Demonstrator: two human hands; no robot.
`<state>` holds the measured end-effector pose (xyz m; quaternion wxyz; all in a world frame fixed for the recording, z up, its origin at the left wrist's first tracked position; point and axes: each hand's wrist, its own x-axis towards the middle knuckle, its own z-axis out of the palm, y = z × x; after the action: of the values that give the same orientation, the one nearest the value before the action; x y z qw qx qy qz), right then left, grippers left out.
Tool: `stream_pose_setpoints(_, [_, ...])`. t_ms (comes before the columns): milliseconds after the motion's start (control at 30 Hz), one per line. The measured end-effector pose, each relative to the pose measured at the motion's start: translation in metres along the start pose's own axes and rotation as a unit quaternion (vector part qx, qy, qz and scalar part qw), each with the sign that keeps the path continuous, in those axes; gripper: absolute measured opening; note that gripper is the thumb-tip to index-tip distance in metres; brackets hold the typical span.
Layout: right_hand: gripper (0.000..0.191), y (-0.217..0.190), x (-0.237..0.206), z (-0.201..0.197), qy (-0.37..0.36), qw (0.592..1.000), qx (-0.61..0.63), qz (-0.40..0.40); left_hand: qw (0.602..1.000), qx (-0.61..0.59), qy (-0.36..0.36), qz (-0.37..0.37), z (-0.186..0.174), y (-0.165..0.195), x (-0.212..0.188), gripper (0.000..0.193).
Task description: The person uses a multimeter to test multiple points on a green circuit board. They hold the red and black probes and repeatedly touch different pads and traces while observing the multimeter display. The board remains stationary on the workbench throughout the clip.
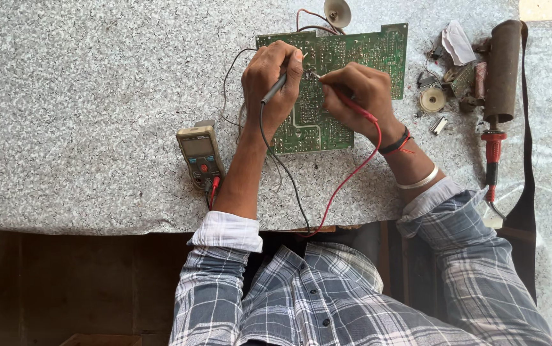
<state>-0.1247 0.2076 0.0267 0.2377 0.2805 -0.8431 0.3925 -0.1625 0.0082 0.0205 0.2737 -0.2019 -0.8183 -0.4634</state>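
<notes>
The meter (pixel 200 154) lies at the left on the grey speckled table (pixel 84 96), its leads running up to the green circuit board (pixel 378 51). To probe well, each tip wants one solder point only — steady, upright, no sliding. The left hand (pixel 269 80) pinches the black probe (pixel 275 88) like a pen, wrist bent over the board. The right hand (pixel 359 90) grips the red probe (pixel 353 102) the same way, tip down — which exact spot it touches is hard to tell. A soldering iron (pixel 494 141) lies far right.
</notes>
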Motion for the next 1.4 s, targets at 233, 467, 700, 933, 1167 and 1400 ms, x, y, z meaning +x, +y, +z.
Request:
stream_pose_setpoints(233, [0.007,-0.006,0.002,0.002,-0.021,1.000,0.009,0.013,1.000,0.001,-0.012,-0.009,-0.003,0.003,0.001,0.021])
stream_pose_setpoints(467, [0.009,-0.008,0.002,0.009,-0.001,0.992,-0.102,-0.080,1.000,-0.011,-0.004,-0.007,-0.004,0.007,0.003,0.015])
stream_pose_setpoints(700, [0.015,-0.019,0.003,0.011,-0.061,0.987,-0.121,-0.082,1.000,-0.001,-0.005,0.003,-0.007,0.010,0.004,0.014])
stream_pose_setpoints(933, [0.014,-0.028,0.004,0.007,-0.073,0.989,-0.120,-0.056,1.000,0.001,-0.010,-0.017,-0.006,0.010,0.003,0.017])
stream_pose_setpoints(1167, [0.019,-0.027,0.006,0.007,-0.059,0.987,-0.139,-0.050,1.000,0.006,-0.009,0.000,-0.006,0.007,0.003,0.018])
stream_pose_setpoints(1400, [0.029,-0.024,0.005,0.008,-0.052,0.986,-0.150,-0.042,1.000,0.008,-0.013,-0.005,-0.007,0.008,0.003,0.018])
